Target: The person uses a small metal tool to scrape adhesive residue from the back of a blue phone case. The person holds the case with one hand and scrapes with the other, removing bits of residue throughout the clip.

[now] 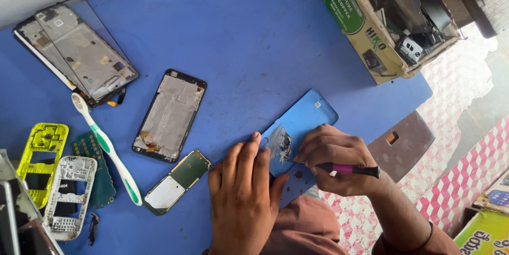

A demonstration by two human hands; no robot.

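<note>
On the blue bench (pixel 233 37), near its front edge, lies one blue phone back cover (pixel 302 122), tilted, with a patch of grey scraped residue (pixel 281 146) at its lower end. The left hand (pixel 244 186) lies flat on the bench with fingers stretched out and close together, the fingertips pressing the cover's lower edge; it grips nothing. The right hand (pixel 334 159) is curled tight around one small tool with a pink and black handle (pixel 352 169), its tip set against the residue patch.

Left of the hands I count two phone frames with bare metal insides: one black-rimmed frame (pixel 169 114) in the middle of the bench and one larger frame (pixel 79 53) at the far left, lying on a sheet of clear glass. One white and green toothbrush (pixel 106 146) lies between them, slanting. Just beside the left hand sits one small green circuit board (pixel 177 180). At the left edge are two keypad phone shells, one yellow (pixel 42 159) and one white (pixel 69 196), touching, with another green board (pixel 98 173) beside them.

At the far right corner stands one open cardboard box (pixel 371 48) full of dark parts. One grey cover (pixel 403 143) shows just beyond the bench edge, near the right wrist.
</note>
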